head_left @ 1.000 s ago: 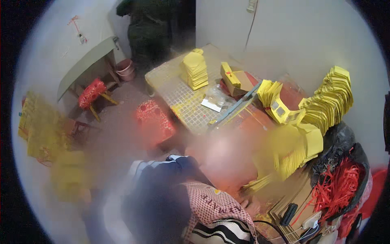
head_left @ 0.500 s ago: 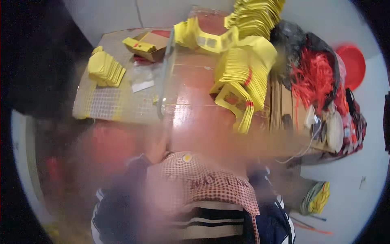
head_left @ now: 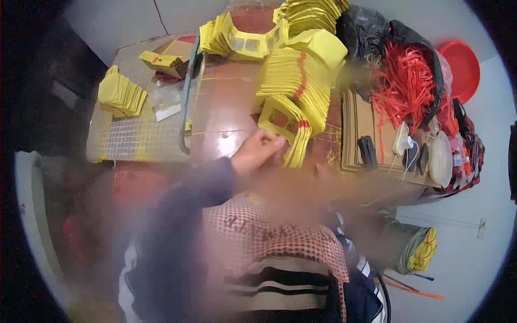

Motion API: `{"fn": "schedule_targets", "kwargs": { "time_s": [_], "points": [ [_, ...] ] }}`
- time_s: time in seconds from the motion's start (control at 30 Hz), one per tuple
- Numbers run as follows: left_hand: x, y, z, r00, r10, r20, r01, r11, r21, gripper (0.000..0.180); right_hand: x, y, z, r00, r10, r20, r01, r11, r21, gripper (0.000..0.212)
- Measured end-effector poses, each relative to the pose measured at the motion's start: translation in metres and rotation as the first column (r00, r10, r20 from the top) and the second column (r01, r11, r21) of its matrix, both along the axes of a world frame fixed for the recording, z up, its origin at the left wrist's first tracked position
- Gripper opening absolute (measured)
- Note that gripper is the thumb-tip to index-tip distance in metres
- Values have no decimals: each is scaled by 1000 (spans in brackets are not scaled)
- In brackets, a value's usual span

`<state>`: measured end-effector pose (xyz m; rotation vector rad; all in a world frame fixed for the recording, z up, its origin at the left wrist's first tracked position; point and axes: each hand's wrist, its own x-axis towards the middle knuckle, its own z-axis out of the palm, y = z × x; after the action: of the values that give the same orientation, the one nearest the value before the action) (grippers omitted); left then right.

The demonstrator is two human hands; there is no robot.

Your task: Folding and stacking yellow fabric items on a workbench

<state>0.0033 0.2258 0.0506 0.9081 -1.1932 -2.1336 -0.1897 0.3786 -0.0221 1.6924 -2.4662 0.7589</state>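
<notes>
A long stack of folded yellow card pieces [head_left: 295,70] with a red printed stripe lies on the reddish-brown table [head_left: 221,102]. Its front pieces [head_left: 277,116] lean forward and show a dark red printed patch. My left hand [head_left: 257,152] is at the lower edge of these front pieces, its fingers curled and pressed together. Whatever sits between those fingers is too small to make out. A brown blur across the lower middle covers my right hand [head_left: 323,173], just below the stack, so its fingers cannot be read.
Left stands a mesh-topped surface [head_left: 134,137] with a smaller yellow stack [head_left: 121,92] and an open carton [head_left: 172,59]. On the right are flat cardboard sheets [head_left: 353,129], a black bag [head_left: 366,32] of red strips [head_left: 404,81] and a red basin [head_left: 460,70]. A checked apron [head_left: 269,226] covers my lap.
My left hand has risen from near the table's front edge to the front yellow pieces. The whole view has shifted, so the table contents appear further left.
</notes>
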Motion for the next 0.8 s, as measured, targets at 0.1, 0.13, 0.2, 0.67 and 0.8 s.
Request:
{"fn": "schedule_targets", "kwargs": {
  "time_s": [0.1, 0.13, 0.2, 0.67, 0.8],
  "points": [
    [-41, -14, 2, 987, -68, 147, 70, 998, -7, 29, -9, 1, -5, 997, 30, 67, -27, 999, -39, 37],
    [-47, -15, 4, 991, -1, 134, 7, 999, -38, 39, -9, 0, -2, 997, 23, 80, -20, 999, -39, 37],
    [-55, -16, 3, 995, 77, 62, -74, 996, -42, 53, -7, -2, 6, 990, 35, 134, -30, 999, -42, 38],
    [-56, -22, -10, 986, -123, -114, 144, 968, 206, 31, 23, -46, 55, 620, 225, 752, 79, 935, -345, 48],
    [-55, -22, -12, 988, -94, -120, 109, 986, 129, 32, 32, -59, 68, 601, 314, 735, 1, 920, -393, 59]
  ]
}}
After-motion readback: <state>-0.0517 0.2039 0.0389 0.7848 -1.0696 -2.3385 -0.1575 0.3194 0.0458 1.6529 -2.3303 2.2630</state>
